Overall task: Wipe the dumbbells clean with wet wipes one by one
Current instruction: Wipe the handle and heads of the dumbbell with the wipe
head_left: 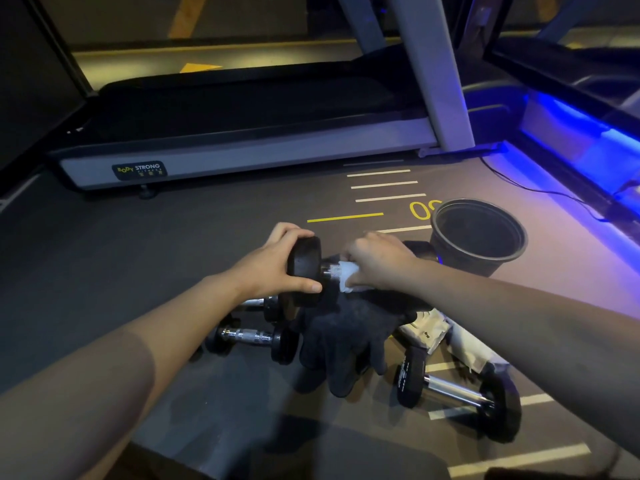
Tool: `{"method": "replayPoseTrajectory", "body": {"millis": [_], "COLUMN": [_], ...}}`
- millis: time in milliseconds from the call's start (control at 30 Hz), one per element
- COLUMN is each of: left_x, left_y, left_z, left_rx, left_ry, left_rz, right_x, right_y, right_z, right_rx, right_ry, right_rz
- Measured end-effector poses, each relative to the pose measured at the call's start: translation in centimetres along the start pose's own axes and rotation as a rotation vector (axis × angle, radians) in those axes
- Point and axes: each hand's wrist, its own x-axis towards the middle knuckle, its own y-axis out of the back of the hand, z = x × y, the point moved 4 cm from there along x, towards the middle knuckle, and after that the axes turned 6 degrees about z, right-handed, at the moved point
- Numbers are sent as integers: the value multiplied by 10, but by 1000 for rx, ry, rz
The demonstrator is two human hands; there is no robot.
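- The left hand (273, 261) grips one end of the dumbbell (304, 271), held above the floor (138, 254).
- The right hand (377, 261) fingers pinch the wet wipe (348, 277) around its handle.
- The wiping step is in hand; next, I think, the black ends need rubbing.

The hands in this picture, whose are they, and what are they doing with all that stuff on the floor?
The hands belong to a person wearing a camera on their head, so you see what they see, looking down at a gym floor. The left hand grips one black end of a dumbbell. The right hand holds a white wet wipe around its shiny metal handle, to clean it. More dumbbells lie on the floor underneath, with a black glove among them and white packets nearby. A black bucket stands to the right. The big machine behind is a treadmill.
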Motion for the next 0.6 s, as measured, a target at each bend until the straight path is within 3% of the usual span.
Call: {"method": "replayPoseTrajectory", "body": {"millis": [233, 600], "left_x": [2, 8], "left_y": [-3, -4], "left_z": [-6, -3], "left_rx": [-33, -107], "left_ry": [30, 73], "left_rz": [-13, -65], "right_x": [14, -9], "right_y": [-7, -4], "right_z": [-21, 19], "right_rx": [75, -166], "right_ry": [-15, 76], "right_rz": [65, 29]}}
